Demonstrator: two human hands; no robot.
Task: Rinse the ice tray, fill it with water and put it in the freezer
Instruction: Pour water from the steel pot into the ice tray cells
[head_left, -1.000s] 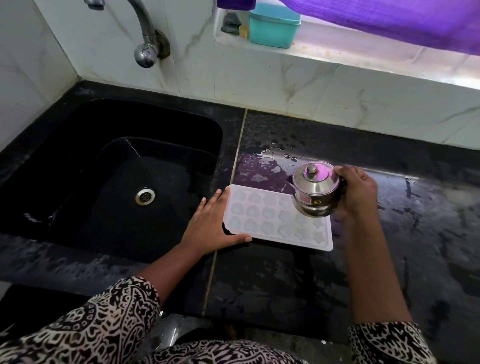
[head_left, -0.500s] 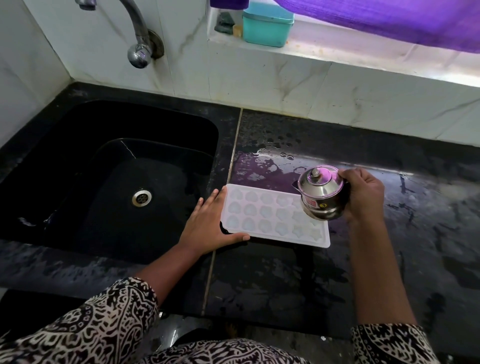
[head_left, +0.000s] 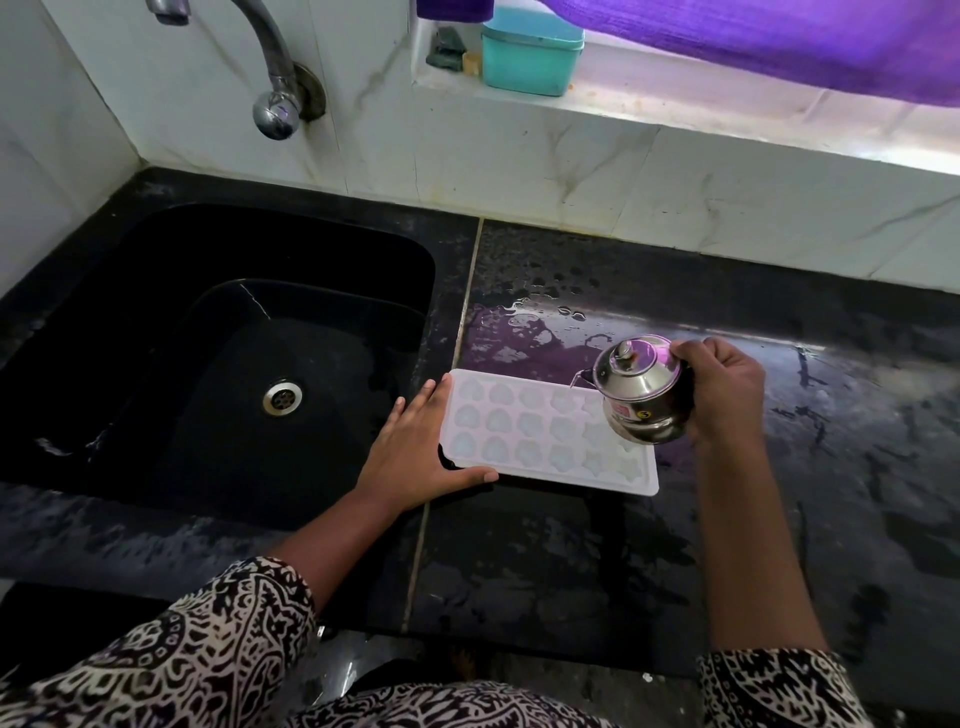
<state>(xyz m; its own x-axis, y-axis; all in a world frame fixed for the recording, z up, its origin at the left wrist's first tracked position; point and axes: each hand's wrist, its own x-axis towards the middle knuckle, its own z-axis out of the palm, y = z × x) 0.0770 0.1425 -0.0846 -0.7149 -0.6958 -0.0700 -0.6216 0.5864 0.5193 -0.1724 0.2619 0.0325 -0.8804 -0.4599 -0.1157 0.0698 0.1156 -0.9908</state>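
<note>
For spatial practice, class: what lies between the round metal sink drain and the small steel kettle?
Head view: the left hand, flat against the white plastic ice tray, then the tray itself.

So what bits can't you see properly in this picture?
- Head view: the lid on the steel pot hides its inside, so how much water it holds is unknown.
- Head view: the steel pot, held by the right hand, covers the far right cups of the ice tray.
- Head view: the tray's cups are too pale to tell which hold water.
- Head view: the spout of the tap is cut off by the top edge.
</note>
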